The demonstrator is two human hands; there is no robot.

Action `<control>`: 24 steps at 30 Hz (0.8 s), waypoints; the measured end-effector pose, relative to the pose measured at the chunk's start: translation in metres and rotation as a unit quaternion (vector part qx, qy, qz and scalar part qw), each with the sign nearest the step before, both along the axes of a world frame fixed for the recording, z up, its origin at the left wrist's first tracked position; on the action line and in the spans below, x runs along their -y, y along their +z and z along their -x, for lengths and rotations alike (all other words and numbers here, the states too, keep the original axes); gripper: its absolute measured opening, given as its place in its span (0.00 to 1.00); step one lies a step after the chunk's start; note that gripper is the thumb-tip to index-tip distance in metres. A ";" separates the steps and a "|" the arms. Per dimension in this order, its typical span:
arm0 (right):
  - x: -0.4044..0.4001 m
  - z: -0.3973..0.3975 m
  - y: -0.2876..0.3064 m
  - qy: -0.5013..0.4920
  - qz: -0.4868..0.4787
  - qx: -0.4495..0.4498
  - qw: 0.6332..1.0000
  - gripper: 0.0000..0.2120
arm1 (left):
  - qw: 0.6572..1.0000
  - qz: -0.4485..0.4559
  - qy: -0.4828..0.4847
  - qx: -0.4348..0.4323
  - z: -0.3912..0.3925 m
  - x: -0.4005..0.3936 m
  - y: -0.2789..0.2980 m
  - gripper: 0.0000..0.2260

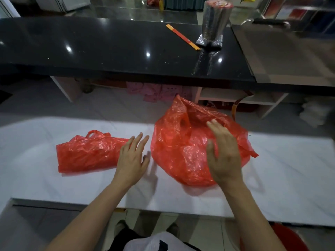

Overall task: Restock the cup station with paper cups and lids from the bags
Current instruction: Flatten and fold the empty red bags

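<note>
Two red plastic bags lie on the white table (54, 189). The larger, puffed-up bag (183, 147) is right of centre, its handles standing up. The flatter bag (87, 153) lies to its left. My right hand (223, 153) hovers over the front right of the large bag, fingers straight and spread, holding nothing. Between the two bags my left hand (132, 158) is open with straight fingers, just above the table beside the flat bag's right end. On the black counter (90, 44) behind stands a plastic-wrapped sleeve of stacked cups (214, 20).
An orange-and-red paper strip (183, 37) lies on the black counter left of the wrapped sleeve. Under that counter are white shelves (235, 100) and pink items (155, 91). A red object (290, 238) sits on the floor at bottom right.
</note>
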State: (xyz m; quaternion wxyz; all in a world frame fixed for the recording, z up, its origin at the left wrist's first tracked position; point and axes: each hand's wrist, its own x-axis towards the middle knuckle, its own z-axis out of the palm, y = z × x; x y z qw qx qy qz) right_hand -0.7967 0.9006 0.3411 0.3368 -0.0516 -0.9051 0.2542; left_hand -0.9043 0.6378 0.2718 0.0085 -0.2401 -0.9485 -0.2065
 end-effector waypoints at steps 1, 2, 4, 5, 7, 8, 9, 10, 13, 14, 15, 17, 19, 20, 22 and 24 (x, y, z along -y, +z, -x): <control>-0.014 -0.006 0.001 -0.031 0.003 -0.019 0.999 0.21 | 1.000 -0.005 -0.014 0.010 -0.001 -0.003 0.001 0.31; -0.028 -0.013 0.001 -0.071 0.003 -0.035 0.997 0.21 | 0.999 -0.011 -0.024 0.021 -0.001 -0.005 0.000 0.32; -0.059 -0.029 -0.005 -0.170 0.002 -0.042 0.985 0.23 | 0.998 -0.024 -0.037 0.043 -0.001 -0.008 -0.002 0.36; -0.074 -0.036 -0.012 -0.216 0.005 -0.030 0.976 0.24 | 0.997 -0.030 -0.040 0.052 -0.001 -0.009 -0.004 0.37; -0.099 -0.047 -0.030 -0.272 0.026 0.022 0.962 0.26 | 0.996 -0.041 -0.042 0.061 0.001 -0.014 -0.006 0.39; -0.108 -0.051 -0.038 -0.281 0.038 0.053 0.957 0.27 | 0.996 -0.045 -0.041 0.062 0.002 -0.016 -0.006 0.40; -0.114 -0.055 -0.047 -0.281 0.052 0.083 0.955 0.28 | 0.996 -0.049 -0.041 0.063 0.002 -0.018 -0.006 0.41; -0.118 -0.058 -0.053 -0.273 0.069 0.108 0.954 0.29 | 0.996 -0.052 -0.040 0.063 0.003 -0.020 -0.005 0.41; -0.122 -0.066 -0.075 -0.215 0.115 0.169 0.955 0.30 | 0.995 -0.056 -0.040 0.066 0.005 -0.026 -0.004 0.41; -0.121 -0.066 -0.082 -0.192 0.134 0.189 0.954 0.30 | 0.995 -0.054 -0.041 0.067 0.006 -0.027 -0.003 0.40; -0.119 -0.066 -0.087 -0.170 0.160 0.207 0.950 0.31 | 0.995 -0.054 -0.042 0.071 0.008 -0.028 -0.003 0.40; -0.114 -0.063 -0.090 -0.130 0.243 0.218 0.936 0.37 | 0.994 -0.060 -0.039 0.084 0.011 -0.031 -0.003 0.40; -0.110 -0.057 -0.086 -0.112 0.318 0.204 0.919 0.39 | 0.993 -0.066 -0.033 0.096 0.013 -0.033 -0.005 0.39; -0.108 -0.055 -0.083 -0.113 0.344 0.197 0.911 0.38 | 0.992 -0.064 -0.029 0.101 0.014 -0.034 -0.006 0.38; -0.106 -0.052 -0.081 -0.109 0.361 0.189 0.907 0.32 | 0.993 -0.056 -0.027 0.097 0.016 -0.034 -0.011 0.35; -0.104 -0.050 -0.081 -0.113 0.348 0.183 0.912 0.26 | 0.993 -0.063 -0.021 0.096 0.015 -0.035 -0.015 0.34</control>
